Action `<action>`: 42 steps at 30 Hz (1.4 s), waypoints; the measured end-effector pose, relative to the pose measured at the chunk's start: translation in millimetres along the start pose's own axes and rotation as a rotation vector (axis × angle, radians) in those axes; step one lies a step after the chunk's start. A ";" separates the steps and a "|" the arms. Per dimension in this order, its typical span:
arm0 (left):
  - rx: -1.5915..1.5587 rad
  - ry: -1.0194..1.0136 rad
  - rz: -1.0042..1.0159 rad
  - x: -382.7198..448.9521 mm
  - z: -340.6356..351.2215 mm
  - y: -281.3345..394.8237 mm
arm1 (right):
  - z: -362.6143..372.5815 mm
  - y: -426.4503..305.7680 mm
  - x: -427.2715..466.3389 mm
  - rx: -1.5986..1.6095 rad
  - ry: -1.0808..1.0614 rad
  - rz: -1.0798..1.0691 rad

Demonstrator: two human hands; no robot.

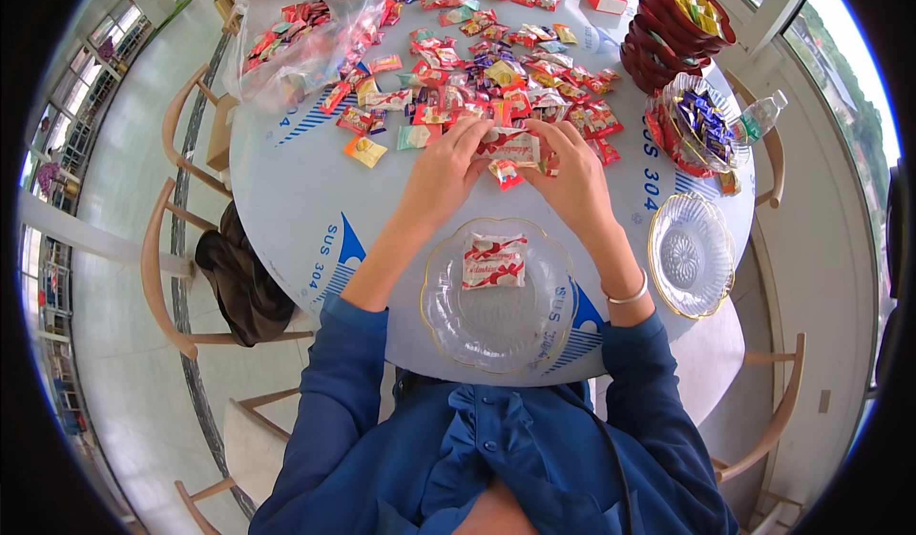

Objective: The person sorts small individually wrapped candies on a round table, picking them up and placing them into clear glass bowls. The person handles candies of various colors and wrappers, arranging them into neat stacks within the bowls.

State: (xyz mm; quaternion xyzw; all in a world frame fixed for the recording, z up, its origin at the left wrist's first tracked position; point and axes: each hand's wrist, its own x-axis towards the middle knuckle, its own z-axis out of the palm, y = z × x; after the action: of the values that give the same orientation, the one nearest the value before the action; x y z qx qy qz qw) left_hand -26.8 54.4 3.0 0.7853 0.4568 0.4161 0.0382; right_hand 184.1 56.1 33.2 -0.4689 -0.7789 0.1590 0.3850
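Both hands meet over the near edge of a pile of wrapped candies (494, 77). My left hand (458, 149) grips one end of a white-and-red wrapped candy packet (509, 146); my right hand (565, 167) has the other end between thumb and fingers. Just below them lies a small red wrapped candy (505, 174). Nearer to me, a clear glass plate with a scalloped gold rim (436, 313) holds white-and-red wrapped packets (494, 262) lying side by side.
A clear plastic bag of candies (308, 41) stands at the back left. At the right are stacked dark red bowls (644, 34), a glass bowl of purple-wrapped candies (705, 124), a plastic bottle (762, 116) and stacked glass plates (690, 256). Wooden chairs (154, 270) surround the round table.
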 end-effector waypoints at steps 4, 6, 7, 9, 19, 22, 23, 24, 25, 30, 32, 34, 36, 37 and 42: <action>-0.072 -0.080 -0.039 -22.1 -24.9 34.2 | -8.1 -14.5 -35.4 -0.100 0.032 -0.069; -0.058 -0.089 -0.031 -35.0 -34.7 48.5 | -11.4 -23.2 -50.8 -0.066 0.035 -0.076; -0.061 -0.128 -0.027 -40.8 -39.0 52.0 | -13.9 -27.5 -56.9 -0.052 0.021 -0.072; -0.067 -0.207 -0.019 -51.4 -47.9 56.7 | -17.8 -34.1 -67.9 -0.025 -0.008 -0.065; 0.045 -0.342 -0.155 -107.1 -55.2 99.8 | -13.6 -50.1 -126.5 -0.063 -0.254 0.006; 0.055 -0.364 -0.185 -113.7 -50.1 103.3 | -8.8 -48.1 -132.0 -0.088 -0.274 0.004; 0.057 -0.369 -0.192 -115.1 -48.5 103.6 | -7.8 -48.0 -132.8 -0.091 -0.279 0.007; 0.052 -0.370 -0.203 -116.9 -47.0 103.1 | -7.2 -48.1 -133.2 -0.095 -0.284 0.010; 0.047 -0.372 -0.215 -118.6 -45.5 102.5 | -6.8 -48.6 -133.3 -0.103 -0.287 0.010; 0.018 -0.354 -0.242 -115.8 -46.1 102.8 | -3.9 -47.9 -133.9 -0.128 -0.305 0.023; 0.015 -0.340 -0.254 -114.5 -46.1 101.9 | -3.2 -48.5 -133.9 -0.141 -0.293 0.030; 0.022 -0.343 -0.245 -114.7 -45.9 100.1 | -3.3 -48.8 -134.0 -0.153 -0.289 0.030; 0.021 -0.351 -0.248 -114.0 -44.6 99.4 | -4.1 -49.0 -133.5 -0.163 -0.295 0.024; 0.016 -0.357 -0.257 -112.8 -42.5 100.3 | -3.3 -48.9 -133.1 -0.158 -0.293 0.032; 0.030 -0.364 -0.245 -111.2 -38.6 100.6 | -2.1 -46.2 -131.8 -0.161 -0.286 0.030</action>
State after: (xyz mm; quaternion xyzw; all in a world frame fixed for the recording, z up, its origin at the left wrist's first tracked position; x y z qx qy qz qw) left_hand -10.7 -99.6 3.6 0.7867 0.5404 0.2528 0.1588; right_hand 192.4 -80.1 3.2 -0.4822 -0.8290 0.1668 0.2290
